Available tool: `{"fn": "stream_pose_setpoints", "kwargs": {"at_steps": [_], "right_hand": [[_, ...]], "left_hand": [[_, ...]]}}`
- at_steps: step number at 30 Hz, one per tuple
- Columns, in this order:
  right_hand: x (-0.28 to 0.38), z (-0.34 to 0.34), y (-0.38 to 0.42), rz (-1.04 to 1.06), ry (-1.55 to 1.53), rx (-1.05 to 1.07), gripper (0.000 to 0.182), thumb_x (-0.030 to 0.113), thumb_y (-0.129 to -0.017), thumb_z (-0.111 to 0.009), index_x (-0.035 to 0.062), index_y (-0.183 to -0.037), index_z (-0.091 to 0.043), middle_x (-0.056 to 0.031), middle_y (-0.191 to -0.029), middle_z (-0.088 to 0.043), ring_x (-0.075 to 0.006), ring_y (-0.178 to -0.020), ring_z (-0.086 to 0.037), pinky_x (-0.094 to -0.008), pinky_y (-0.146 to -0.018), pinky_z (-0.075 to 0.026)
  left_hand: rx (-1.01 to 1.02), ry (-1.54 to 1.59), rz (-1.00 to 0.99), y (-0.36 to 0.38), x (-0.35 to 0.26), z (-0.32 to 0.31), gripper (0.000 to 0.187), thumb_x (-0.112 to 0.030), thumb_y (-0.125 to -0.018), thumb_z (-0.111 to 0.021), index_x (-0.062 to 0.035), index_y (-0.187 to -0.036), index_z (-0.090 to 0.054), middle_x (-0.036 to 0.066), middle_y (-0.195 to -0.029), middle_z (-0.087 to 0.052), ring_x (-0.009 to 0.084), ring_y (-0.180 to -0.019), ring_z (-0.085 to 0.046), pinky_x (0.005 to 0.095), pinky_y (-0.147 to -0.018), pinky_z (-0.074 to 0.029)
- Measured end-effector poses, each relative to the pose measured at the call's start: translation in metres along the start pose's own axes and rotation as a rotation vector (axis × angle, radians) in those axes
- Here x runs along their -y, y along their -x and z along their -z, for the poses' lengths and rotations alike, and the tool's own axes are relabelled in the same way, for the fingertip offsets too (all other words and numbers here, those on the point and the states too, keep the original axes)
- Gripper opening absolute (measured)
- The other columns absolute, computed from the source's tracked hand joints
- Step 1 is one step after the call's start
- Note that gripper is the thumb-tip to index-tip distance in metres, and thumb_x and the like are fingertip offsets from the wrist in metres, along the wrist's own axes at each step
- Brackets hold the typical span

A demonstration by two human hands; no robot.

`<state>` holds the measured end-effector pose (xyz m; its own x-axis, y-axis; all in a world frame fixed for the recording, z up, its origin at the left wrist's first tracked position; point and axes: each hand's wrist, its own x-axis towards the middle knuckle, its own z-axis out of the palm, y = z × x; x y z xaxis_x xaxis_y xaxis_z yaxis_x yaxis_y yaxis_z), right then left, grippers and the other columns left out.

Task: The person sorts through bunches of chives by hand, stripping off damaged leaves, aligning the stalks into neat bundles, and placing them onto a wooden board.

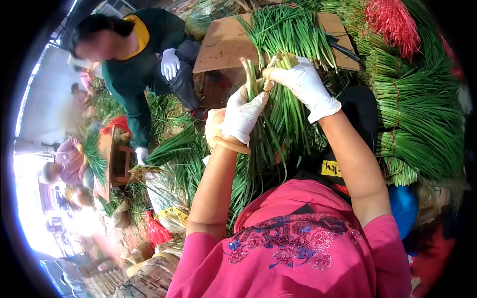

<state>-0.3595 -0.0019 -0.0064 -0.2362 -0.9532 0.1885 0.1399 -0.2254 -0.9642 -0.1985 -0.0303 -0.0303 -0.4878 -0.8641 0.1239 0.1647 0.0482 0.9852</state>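
White gloves cover both of my hands, which are close together in front of my chest. My left hand point(243, 111) is closed around a few garlic chives point(250, 77), their pale ends pointing up. My right hand point(303, 87) grips a larger bunch of garlic chives point(288, 111), with the long green leaves hanging down toward my lap. Its thumb and fingertips meet near the left hand at the pale ends. Just beyond, more chives point(285, 32) lie spread on a wooden board point(223, 47).
Tied chive bundles point(417, 109) are stacked at right, topped by red strips point(392, 25). A black-handled tool point(343, 49) rests at the board's right edge. At left a gloved co-worker point(131, 74) reaches down toward loose chives point(174, 144). Other people sit farther left.
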Motion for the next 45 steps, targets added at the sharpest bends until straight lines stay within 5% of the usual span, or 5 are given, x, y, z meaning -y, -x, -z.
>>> {"fn": "stream_pose_setpoints", "kwargs": {"at_steps": [13,19,27,35,45], "right_hand": [[0.001,0.012,0.006,-0.04,-0.052,0.046,0.012,0.012,-0.078,-0.069,0.0001,-0.078,-0.066,-0.0059,-0.07,-0.068,-0.0137,-0.067,-0.062,-0.0272,-0.069,-0.049],[-0.002,-0.006,0.003,0.065,0.019,0.213,0.035,0.009,-0.076,-0.071,0.003,-0.109,-0.063,-0.0008,-0.091,-0.064,-0.0093,-0.077,-0.059,-0.0252,-0.077,-0.048],[0.137,0.057,0.003,0.143,0.035,-0.301,0.02,0.018,-0.073,-0.076,0.0077,-0.087,-0.066,-0.0026,-0.082,-0.064,-0.011,-0.069,-0.062,-0.0249,-0.063,-0.051],[0.098,0.014,-0.015,0.267,0.099,0.102,0.018,0.013,-0.081,-0.07,0.0035,-0.097,-0.069,-0.001,-0.092,-0.067,-0.0104,-0.081,-0.063,-0.0258,-0.071,-0.052],[0.067,0.02,-0.021,0.242,0.065,-0.02,0.023,0.015,-0.08,-0.072,0.0022,-0.098,-0.069,-0.0029,-0.093,-0.067,-0.0096,-0.082,-0.06,-0.0261,-0.075,-0.046]], "left_hand": [[0.029,0.457,-0.003,-0.005,-0.014,0.025,0.029,-0.017,-0.088,-0.063,0.0005,-0.11,-0.056,0.007,-0.077,-0.062,0.0166,-0.068,-0.061,0.0273,-0.066,-0.05],[0.228,0.209,0.143,-0.008,-0.028,0.021,0.036,-0.013,-0.09,-0.059,0.0028,-0.122,-0.052,0.005,-0.075,-0.06,0.012,-0.053,-0.054,0.0201,-0.047,-0.043],[-0.373,-0.333,0.14,-0.03,-0.039,0.162,0.027,-0.013,-0.091,-0.058,-0.0046,-0.115,-0.063,0.002,-0.071,-0.062,0.0046,-0.048,-0.049,0.0178,-0.04,-0.037],[0.162,0.166,-0.083,-0.031,-0.091,0.01,0.035,-0.016,-0.082,-0.069,-0.0003,-0.113,-0.062,0.001,-0.091,-0.066,0.0069,-0.055,-0.053,0.0189,-0.053,-0.044],[-0.035,-0.114,-0.294,-0.023,-0.062,-0.034,0.034,-0.005,-0.072,-0.079,-0.0014,-0.101,-0.061,-0.001,-0.082,-0.059,0.0065,-0.075,-0.054,0.0208,-0.066,-0.047]]}}
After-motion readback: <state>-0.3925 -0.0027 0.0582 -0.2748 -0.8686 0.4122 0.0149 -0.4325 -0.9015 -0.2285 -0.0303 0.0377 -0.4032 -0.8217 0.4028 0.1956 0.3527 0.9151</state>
